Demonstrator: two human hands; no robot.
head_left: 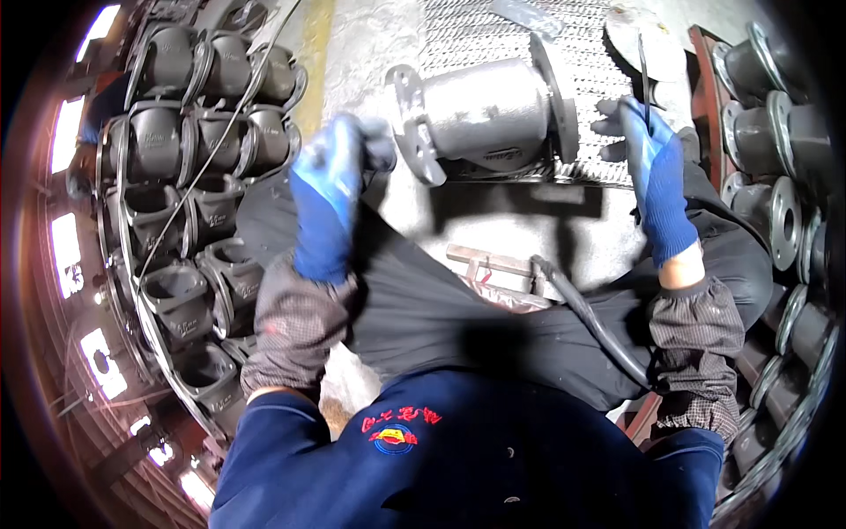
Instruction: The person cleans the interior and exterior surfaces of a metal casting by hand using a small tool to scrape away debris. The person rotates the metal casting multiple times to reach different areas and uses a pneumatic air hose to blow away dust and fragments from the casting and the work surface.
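Note:
A grey metal pipe fitting [487,110] with a round flange at each end lies on its side in front of me, brightly lit. My left hand [339,159], in a blue glove with dark fingers, is close to its left flange [411,123]. Its slightly blurred fingers are bent and apart, and I see nothing held in them. Off the right flange [557,99], with a gap between, my right hand [650,163] has its fingers spread towards the fitting. A thin dark rod [643,70] stands upright by that hand; whether they touch is unclear.
Stacked grey castings [159,141] line the left side behind a thin cable [198,172]. More flanged fittings [780,220] are piled at the right. A textured metal plate [458,35] lies beyond the fitting. Between my legs are a metal bracket [489,262] and a thick dark hose [590,322].

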